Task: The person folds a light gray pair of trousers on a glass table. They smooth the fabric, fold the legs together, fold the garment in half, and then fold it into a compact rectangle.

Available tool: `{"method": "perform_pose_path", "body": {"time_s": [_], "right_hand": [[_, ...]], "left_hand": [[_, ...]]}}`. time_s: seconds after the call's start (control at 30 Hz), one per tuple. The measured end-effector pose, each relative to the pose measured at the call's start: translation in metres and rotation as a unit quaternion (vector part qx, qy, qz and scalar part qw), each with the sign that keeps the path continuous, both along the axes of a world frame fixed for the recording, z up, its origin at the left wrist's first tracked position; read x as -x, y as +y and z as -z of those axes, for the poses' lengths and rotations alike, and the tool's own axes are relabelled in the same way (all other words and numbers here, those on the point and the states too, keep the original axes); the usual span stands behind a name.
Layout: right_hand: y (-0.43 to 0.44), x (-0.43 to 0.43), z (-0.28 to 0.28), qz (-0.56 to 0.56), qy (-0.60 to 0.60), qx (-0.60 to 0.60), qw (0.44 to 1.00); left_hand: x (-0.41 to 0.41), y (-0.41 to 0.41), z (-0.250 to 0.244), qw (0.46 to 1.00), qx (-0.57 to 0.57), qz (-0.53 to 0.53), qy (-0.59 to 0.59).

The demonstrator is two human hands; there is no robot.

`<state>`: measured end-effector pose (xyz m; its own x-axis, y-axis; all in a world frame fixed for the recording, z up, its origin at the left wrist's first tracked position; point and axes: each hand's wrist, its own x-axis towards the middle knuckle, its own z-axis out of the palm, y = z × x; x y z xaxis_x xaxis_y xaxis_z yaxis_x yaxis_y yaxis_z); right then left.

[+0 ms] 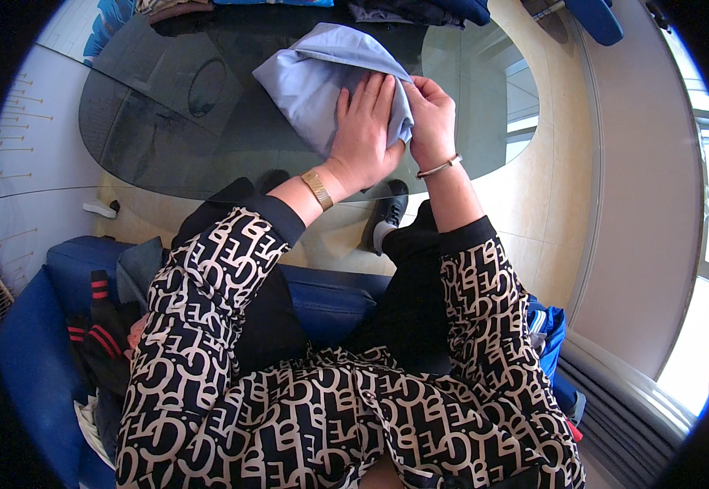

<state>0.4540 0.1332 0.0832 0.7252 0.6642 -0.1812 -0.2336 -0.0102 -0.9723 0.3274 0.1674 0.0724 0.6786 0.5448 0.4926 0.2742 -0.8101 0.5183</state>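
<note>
A folded light-blue cloth (312, 91), perhaps a garment, rests on an oval tinted-glass tabletop (146, 134). My left hand (363, 131) is laid over the cloth with its fingers stretched out, the fingertips at the lower edge of a folded-over flap. At the right end of the cloth, my right hand (431, 113) pinches its edge between thumb and fingers. Part of the cloth lies hidden beneath my left palm.
Folded dark clothes (418, 11) and a blue item (275, 2) line the table's far edge. I sit on a blue sofa (30, 342), with striped dark clothing (101, 330) at my left and blue clothing (549, 330) at my right. A black shoe (391, 208) shows below the table.
</note>
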Motion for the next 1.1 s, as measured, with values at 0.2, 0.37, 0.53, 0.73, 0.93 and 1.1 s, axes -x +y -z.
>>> {"method": "perform_pose_path", "body": {"time_s": [0.2, 0.37, 0.53, 0.73, 0.93, 1.1], "right_hand": [[-0.006, 0.019, -0.027, -0.039, -0.195, -0.088, 0.976], [-0.021, 0.025, -0.046, -0.151, -0.574, -0.126, 0.795], [-0.021, 0.022, -0.049, -0.107, -0.589, -0.100, 0.795], [-0.019, 0.019, -0.048, -0.101, -0.585, -0.115, 0.797], [-0.029, 0.028, -0.053, -0.236, -0.653, -0.164, 0.701], [-0.027, 0.030, -0.051, -0.182, -0.644, -0.157, 0.726]], "left_hand": [[-0.003, 0.026, 0.001, 0.999, 0.040, 0.003, -0.026], [0.005, 0.031, 0.002, 0.989, -0.033, 0.046, 0.140], [0.008, 0.032, 0.002, 0.996, 0.036, 0.068, 0.038], [0.006, 0.029, 0.008, 0.992, 0.061, 0.101, -0.038], [0.005, 0.028, 0.035, 0.980, 0.011, 0.194, -0.049], [0.007, 0.030, 0.033, 0.984, -0.037, 0.165, -0.059]]}}
